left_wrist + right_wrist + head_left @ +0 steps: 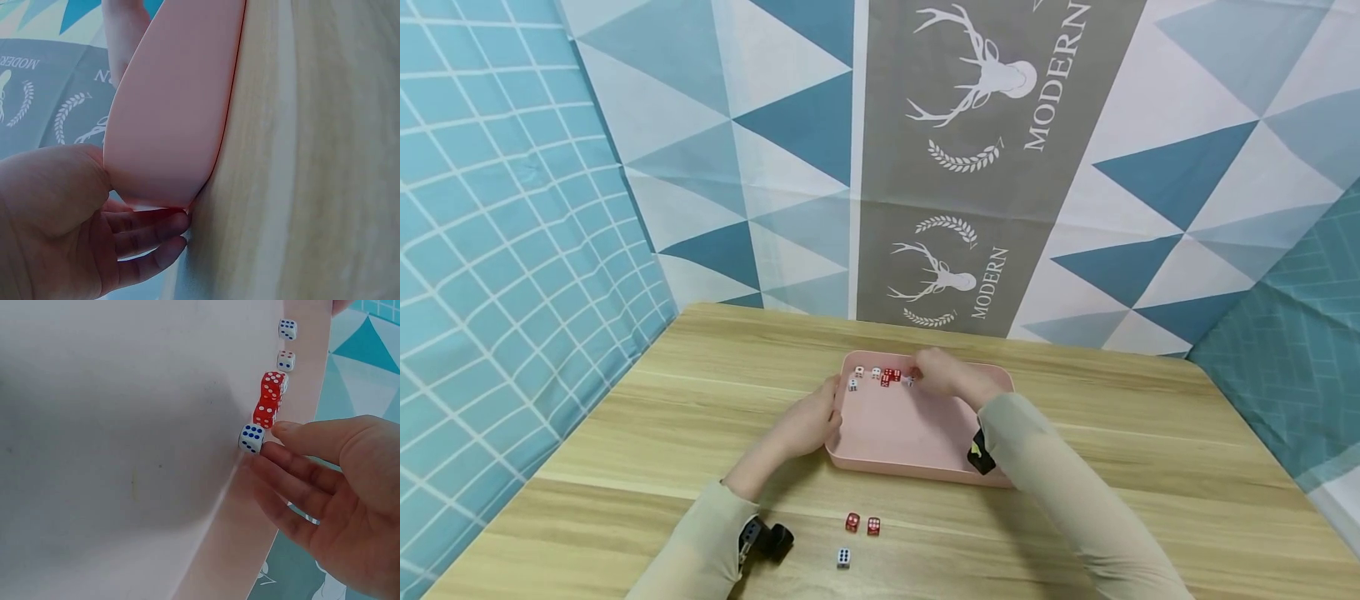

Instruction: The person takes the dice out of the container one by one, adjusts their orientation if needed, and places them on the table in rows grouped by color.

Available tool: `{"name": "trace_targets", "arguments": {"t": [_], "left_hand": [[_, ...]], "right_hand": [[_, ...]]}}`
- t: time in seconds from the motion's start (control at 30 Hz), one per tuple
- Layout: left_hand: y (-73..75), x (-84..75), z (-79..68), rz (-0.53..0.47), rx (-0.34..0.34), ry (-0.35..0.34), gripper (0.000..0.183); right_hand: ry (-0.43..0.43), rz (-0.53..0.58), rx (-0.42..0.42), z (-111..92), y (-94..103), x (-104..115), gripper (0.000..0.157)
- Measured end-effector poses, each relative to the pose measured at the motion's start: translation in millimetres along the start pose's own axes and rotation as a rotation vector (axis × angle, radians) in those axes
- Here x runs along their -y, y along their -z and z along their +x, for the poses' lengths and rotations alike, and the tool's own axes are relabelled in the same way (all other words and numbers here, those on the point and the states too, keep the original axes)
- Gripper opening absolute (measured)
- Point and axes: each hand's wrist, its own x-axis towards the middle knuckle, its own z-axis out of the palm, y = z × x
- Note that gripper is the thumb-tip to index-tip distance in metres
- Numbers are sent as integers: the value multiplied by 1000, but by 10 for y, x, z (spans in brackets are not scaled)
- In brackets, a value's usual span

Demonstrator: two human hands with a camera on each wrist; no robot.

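Note:
At the left side of a pink tray (895, 472), my left hand (808, 421) grips its edge; in the left wrist view the fingers (147, 240) curl about the outside of the wall. My right hand (942, 371) reaches over the far right part of the tray. In the right wrist view its thumb and fingertips are right at a white die with blue dots (252, 438); I cannot tell if they pinch it. Red dice (265, 414) stand close beside that one. Farther left along the far wall are white dice (876, 372).
On the wooden table (700, 367), in front of the tray, lie two red dice (852, 522) and a white die (844, 557). Dark wrist cameras (777, 542) sit on both sleeves. Patterned cloth (805, 175) hangs behind and beside the table.

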Motion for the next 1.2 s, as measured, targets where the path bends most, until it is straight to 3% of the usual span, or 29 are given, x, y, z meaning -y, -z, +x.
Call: {"name": "trace_targets", "arguments": {"t": [0.17, 0.4, 0.7, 1.0, 1.2], "left_hand": [[3, -9, -4, 11, 0, 1, 57], [-7, -28, -5, 10, 1, 3, 57], [-2, -8, -6, -15, 4, 6, 57], [2, 4, -18, -10, -5, -4, 57], [-10, 8, -20, -23, -2, 7, 56]], "right_hand": [[-13, -13, -15, 10, -16, 8, 14], [-45, -22, 56, -1, -35, -7, 24], [-58, -38, 80, -26, -14, 26, 19], [-72, 10, 66, -152, 45, 144, 25], [-44, -18, 44, -258, 89, 273, 31]]}}
